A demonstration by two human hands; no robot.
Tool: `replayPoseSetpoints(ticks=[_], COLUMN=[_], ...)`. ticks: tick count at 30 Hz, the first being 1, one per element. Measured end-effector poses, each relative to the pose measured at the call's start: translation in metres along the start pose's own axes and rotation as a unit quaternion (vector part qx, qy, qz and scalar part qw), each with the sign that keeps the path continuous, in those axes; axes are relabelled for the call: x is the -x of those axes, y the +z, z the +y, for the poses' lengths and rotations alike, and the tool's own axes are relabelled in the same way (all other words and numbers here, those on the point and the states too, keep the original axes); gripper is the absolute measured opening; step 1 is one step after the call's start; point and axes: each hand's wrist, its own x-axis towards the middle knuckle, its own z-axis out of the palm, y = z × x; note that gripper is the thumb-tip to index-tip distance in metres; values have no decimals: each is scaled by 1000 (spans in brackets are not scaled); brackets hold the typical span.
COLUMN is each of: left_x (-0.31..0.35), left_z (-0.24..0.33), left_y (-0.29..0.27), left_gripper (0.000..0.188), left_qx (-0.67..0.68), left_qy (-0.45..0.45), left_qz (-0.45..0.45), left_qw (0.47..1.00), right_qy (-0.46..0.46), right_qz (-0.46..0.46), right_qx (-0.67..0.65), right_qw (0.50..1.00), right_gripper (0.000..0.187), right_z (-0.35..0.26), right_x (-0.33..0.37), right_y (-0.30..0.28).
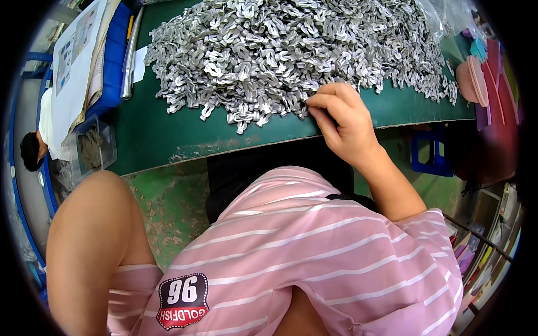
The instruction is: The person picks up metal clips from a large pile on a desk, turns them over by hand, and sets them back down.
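Observation:
A wide heap of small silver-grey metal parts [280, 56], looped and with ridged ends, covers much of the green tabletop [145, 134]. At the heap's near edge is my right hand [344, 120], its thumb and fingers drawn together in a pinch. The fingertips meet right beside the loose parts lying along that edge; whatever is between them is too small to make out. On the left my bent bare arm [89, 241] comes up from a pink striped sleeve, and its hand is out of view.
Left on the table stands a blue bin [114, 56] with papers [78, 61], beside a metal rod [130, 61]. A clear plastic box [92, 148] sits near the left corner. Pink containers [472, 81] are at the right; a blue stool [431, 154] stands below. A person [45, 129] is far left.

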Motion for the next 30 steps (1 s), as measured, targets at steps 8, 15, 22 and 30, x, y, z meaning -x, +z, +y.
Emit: replayPoseSetpoints(ticks=[8, 15, 22, 30], left_x=[-6, -5, -3, -6], left_z=[4, -1, -1, 1], left_y=[0, -5, -6, -14], left_gripper=[22, 24, 26, 28], left_qx=[-35, -46, -51, -51], left_qy=[12, 10, 15, 24], left_qz=[-54, -68, -81, -136], left_qw=[998, 997, 995, 989], right_qy=[29, 51, 34, 12], right_qz=[-32, -39, -55, -53], right_qx=[23, 14, 26, 47], right_qw=[999, 998, 998, 997], right_gripper=[22, 22, 19, 16], right_z=[-5, -5, -3, 1], right_x=[7, 5, 5, 5], right_y=[-8, -12, -12, -14])
